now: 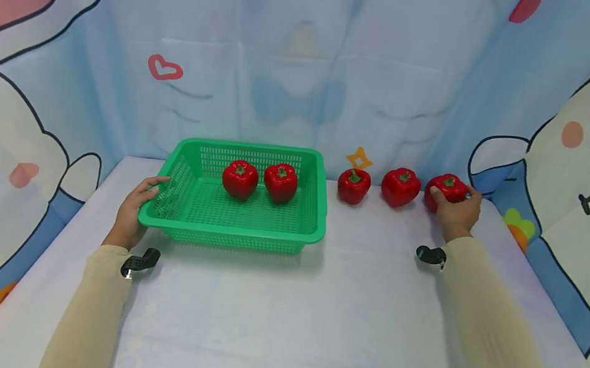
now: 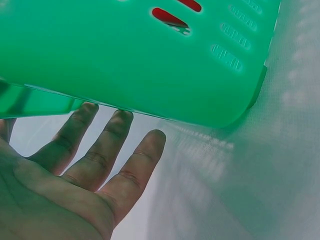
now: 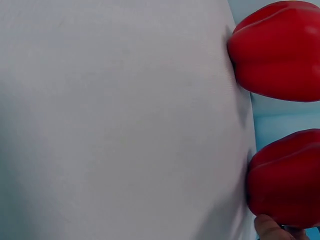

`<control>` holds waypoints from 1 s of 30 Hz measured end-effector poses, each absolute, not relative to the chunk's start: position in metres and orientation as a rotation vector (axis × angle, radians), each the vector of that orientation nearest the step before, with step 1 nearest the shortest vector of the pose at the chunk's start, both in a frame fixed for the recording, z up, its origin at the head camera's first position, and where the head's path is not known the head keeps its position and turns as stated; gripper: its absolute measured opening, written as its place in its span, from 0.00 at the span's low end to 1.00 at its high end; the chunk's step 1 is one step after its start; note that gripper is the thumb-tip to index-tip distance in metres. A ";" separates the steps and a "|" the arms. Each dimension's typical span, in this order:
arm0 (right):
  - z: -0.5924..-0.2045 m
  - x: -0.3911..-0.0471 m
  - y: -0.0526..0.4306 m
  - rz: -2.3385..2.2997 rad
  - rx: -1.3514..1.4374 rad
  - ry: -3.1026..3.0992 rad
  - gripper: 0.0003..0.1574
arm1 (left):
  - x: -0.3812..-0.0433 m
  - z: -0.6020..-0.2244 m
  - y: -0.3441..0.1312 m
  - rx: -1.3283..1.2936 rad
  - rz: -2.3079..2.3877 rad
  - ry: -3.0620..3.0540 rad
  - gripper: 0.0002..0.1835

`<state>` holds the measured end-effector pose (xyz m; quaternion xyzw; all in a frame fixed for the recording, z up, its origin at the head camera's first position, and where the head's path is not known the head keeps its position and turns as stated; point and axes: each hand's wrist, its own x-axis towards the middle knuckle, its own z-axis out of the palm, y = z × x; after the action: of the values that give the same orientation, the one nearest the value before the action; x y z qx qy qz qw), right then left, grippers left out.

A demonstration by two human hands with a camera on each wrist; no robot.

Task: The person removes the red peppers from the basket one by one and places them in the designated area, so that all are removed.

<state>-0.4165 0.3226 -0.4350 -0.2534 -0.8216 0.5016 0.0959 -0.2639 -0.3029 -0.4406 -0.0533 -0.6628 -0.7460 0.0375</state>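
My left hand (image 1: 133,211) is at the left end of a green plastic basket (image 1: 242,241), its fingertips right at the rim. Seen from the left wrist, the fingers (image 2: 97,160) extend fairly straight along the basket's outer wall. Inside the basket sit two red bell peppers, one (image 1: 239,180) left of the other (image 1: 280,184). On the far right, my right hand (image 1: 457,216) grips another red bell pepper (image 1: 446,189) between thumb and fingers. In the right wrist view, fingertips touch the lower pepper (image 3: 285,180).
Two more red bell peppers, one (image 1: 353,187) nearer the basket and one (image 1: 401,187) beside the gripped one, stand along the back edge of the white-covered table (image 1: 275,326). A printed blue curtain (image 1: 302,53) hangs right behind them and along both sides.
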 end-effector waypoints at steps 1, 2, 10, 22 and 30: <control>-0.434 -0.416 0.323 1.482 -0.748 -2.440 0.58 | -0.264 -0.440 -0.303 -0.169 -2.288 -2.033 0.19; -0.433 -0.416 0.323 1.475 -0.741 -2.450 0.59 | -0.264 -0.440 -0.303 -0.171 -2.284 -2.034 0.19; -0.425 -0.410 0.323 1.359 -0.741 -2.489 0.61 | -0.266 -0.440 -0.301 -0.142 -2.264 -2.046 0.19; -0.389 -0.400 0.264 1.037 -0.183 -2.306 0.55 | -0.267 -0.438 -0.301 -0.136 -2.249 -2.063 0.21; -0.357 -0.383 0.201 1.298 0.275 -2.450 0.50 | -0.267 -0.440 -0.301 -0.111 -2.228 -2.084 0.21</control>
<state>-0.3826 0.2007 -0.3569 0.0971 -0.8656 0.4584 0.1767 -0.2667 -0.3007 -0.4399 -0.0364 -0.6821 -0.7290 0.0444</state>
